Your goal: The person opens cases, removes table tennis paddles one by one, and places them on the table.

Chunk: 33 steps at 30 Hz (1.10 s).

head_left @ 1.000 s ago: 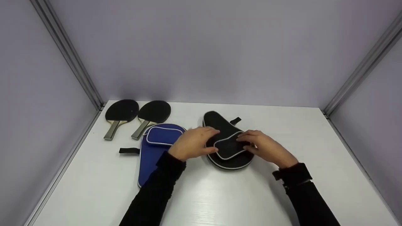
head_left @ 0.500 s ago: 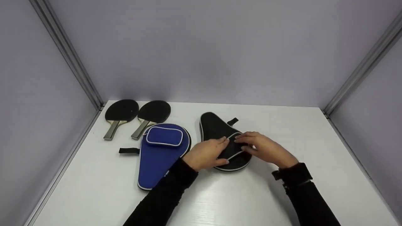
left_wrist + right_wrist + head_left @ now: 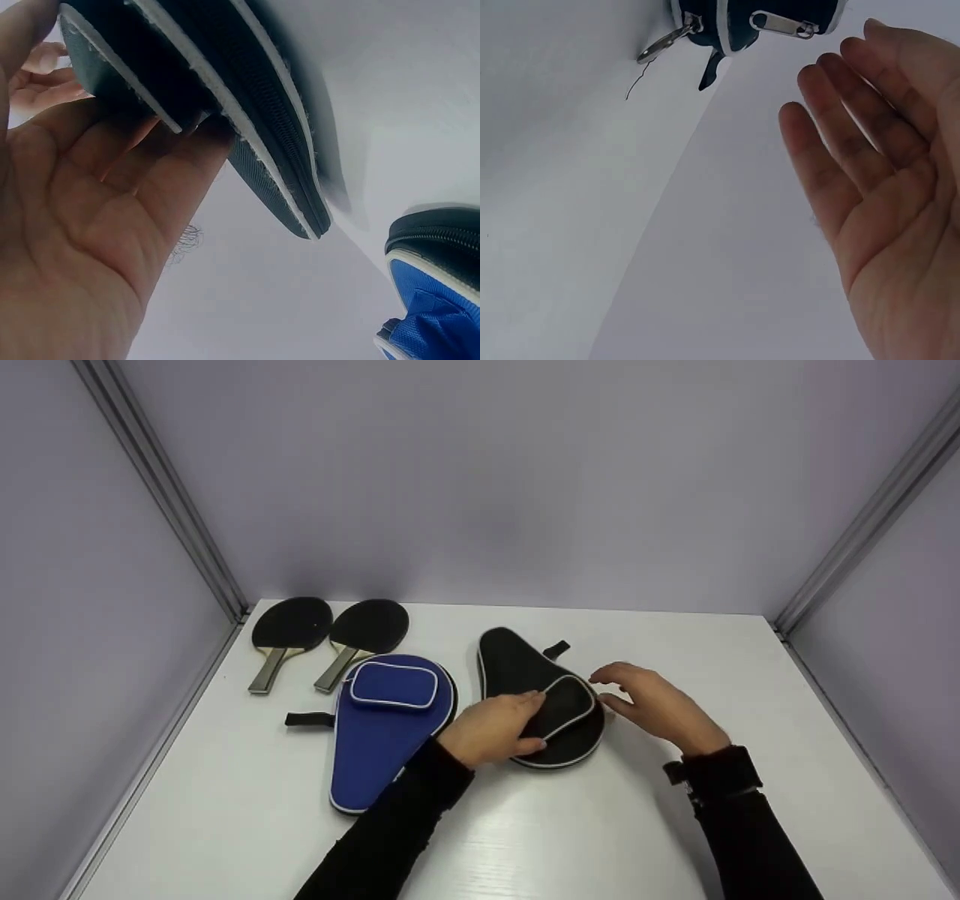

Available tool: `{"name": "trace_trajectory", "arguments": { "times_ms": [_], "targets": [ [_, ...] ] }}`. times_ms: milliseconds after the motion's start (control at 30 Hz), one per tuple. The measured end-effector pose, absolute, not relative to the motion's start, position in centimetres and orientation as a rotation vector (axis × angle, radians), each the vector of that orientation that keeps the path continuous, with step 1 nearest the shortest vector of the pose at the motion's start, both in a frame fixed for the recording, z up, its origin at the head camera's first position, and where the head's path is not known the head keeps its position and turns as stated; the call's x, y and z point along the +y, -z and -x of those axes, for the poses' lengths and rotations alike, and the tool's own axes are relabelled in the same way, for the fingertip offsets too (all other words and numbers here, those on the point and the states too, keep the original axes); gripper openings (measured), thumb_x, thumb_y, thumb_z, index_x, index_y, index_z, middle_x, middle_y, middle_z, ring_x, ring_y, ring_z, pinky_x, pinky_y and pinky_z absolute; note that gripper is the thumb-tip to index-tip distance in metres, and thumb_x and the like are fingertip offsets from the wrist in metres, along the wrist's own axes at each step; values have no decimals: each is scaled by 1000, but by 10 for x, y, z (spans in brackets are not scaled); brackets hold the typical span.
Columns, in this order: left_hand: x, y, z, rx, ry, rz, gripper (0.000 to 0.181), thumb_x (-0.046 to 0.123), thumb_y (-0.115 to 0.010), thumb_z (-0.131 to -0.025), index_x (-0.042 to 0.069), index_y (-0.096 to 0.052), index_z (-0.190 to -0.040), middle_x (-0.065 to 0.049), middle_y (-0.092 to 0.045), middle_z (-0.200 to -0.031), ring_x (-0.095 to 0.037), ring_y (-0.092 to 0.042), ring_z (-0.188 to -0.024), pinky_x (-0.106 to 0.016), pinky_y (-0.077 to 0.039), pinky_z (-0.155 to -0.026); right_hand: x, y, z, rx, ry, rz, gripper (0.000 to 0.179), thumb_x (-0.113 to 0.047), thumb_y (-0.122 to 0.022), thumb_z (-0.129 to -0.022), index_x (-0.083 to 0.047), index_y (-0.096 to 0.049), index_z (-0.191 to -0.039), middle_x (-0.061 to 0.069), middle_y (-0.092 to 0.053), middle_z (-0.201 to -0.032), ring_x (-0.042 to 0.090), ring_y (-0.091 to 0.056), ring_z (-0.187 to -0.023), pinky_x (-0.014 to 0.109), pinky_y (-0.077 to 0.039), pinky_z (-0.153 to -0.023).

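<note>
A black table tennis bat case [image 3: 514, 660] with white piping lies on the table, its narrow end pointing away. On its wide part is a raised zipped pocket [image 3: 568, 706]. My left hand [image 3: 491, 729] holds the pocket's left end between thumb and fingers; in the left wrist view, the fingers reach in beside the pocket. Just off the case's right edge, my right hand [image 3: 660, 706] hovers with relaxed fingers and holds nothing. The right wrist view shows that palm [image 3: 900, 232] bare, near the pocket's metal zip pull [image 3: 778, 24].
To the left lies a blue bat case [image 3: 367, 750] with a black strap [image 3: 309, 720], partly under my left forearm. Two black bats, a left one [image 3: 292, 622] and a right one [image 3: 371, 626], lie behind it. Pale walls enclose the white table [image 3: 697, 649].
My left hand has moved right onto the pocket, and the black case has shifted slightly left. My right hand has come off the pocket and moved right.
</note>
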<state>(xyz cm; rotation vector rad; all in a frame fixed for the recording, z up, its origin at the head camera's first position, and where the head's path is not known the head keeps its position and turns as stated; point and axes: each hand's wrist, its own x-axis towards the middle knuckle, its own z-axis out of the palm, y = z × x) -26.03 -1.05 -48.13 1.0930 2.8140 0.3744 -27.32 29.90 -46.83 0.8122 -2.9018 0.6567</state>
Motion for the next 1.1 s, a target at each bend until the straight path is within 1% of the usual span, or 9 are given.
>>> {"name": "trace_trajectory", "arguments": {
  "times_ms": [100,200,367,500,567,667,767,967,1100],
  "targets": [
    [-11,481,260,2815,-386,-1104,80,44,-76,-116,-1,-49,-176,-18,-56,-180,-31,-59,-167,-43,-49,-140,304,471,274,-2932,-618,-764,30,-3,-80,-109,4,-78,-137,22,-82,-138,46,-79,-130,64,-66,-112],
    [-11,482,260,2821,-386,-1102,80,45,-76,-116,-1,-49,-176,-18,-57,-180,-31,-60,-167,-43,-49,-140,309,474,275,-2982,-583,-755,29,-2,-82,-106,7,-79,-133,25,-81,-134,49,-78,-128,65,-65,-112],
    [-10,483,261,2829,-368,-1115,79,44,-76,-116,-1,-51,-175,-18,-58,-179,-31,-61,-166,-42,-49,-140,312,479,276,-3051,-536,-788,24,1,-84,-103,7,-82,-126,23,-82,-127,47,-80,-124,63,-67,-110],
    [-10,484,261,2827,-362,-1114,78,44,-75,-116,-1,-50,-175,-17,-58,-179,-31,-61,-166,-41,-49,-140,312,482,276,-3106,-523,-745,17,1,-86,-102,3,-82,-118,18,-81,-118,41,-79,-114,60,-68,-105],
    [-9,484,261,2825,-365,-1106,79,44,-75,-116,-1,-50,-175,-17,-58,-179,-31,-61,-166,-42,-49,-140,311,481,276,-3131,-522,-687,12,-1,-88,-101,-1,-80,-111,15,-80,-111,36,-78,-106,58,-68,-99],
    [-9,484,261,2822,-368,-1093,79,44,-75,-116,0,-50,-176,-17,-57,-180,-30,-60,-166,-42,-48,-140,312,479,275,-3161,-540,-593,11,-2,-88,-101,-4,-78,-102,12,-79,-104,28,-75,-98,54,-67,-93],
    [-9,483,261,2821,-370,-1085,79,44,-75,-116,0,-50,-176,-16,-57,-180,-30,-60,-167,-42,-48,-140,313,479,274,-3179,-526,-581,8,-2,-88,-101,-4,-81,-102,11,-79,-103,26,-75,-96,53,-68,-90],
    [-8,484,259,2834,-363,-1086,79,44,-76,-116,0,-50,-176,-15,-58,-180,-29,-60,-166,-41,-49,-140,310,486,274,-3157,-484,-670,6,-2,-87,-103,-2,-85,-108,11,-80,-105,26,-76,-97,51,-68,-92],
    [-7,485,258,2845,-357,-1066,79,45,-76,-115,1,-50,-176,-16,-58,-180,-30,-60,-166,-41,-49,-140,307,488,275,-3134,-481,-695,2,-2,-86,-103,-4,-85,-104,9,-81,-103,24,-75,-94,49,-68,-89]
  ]
}}
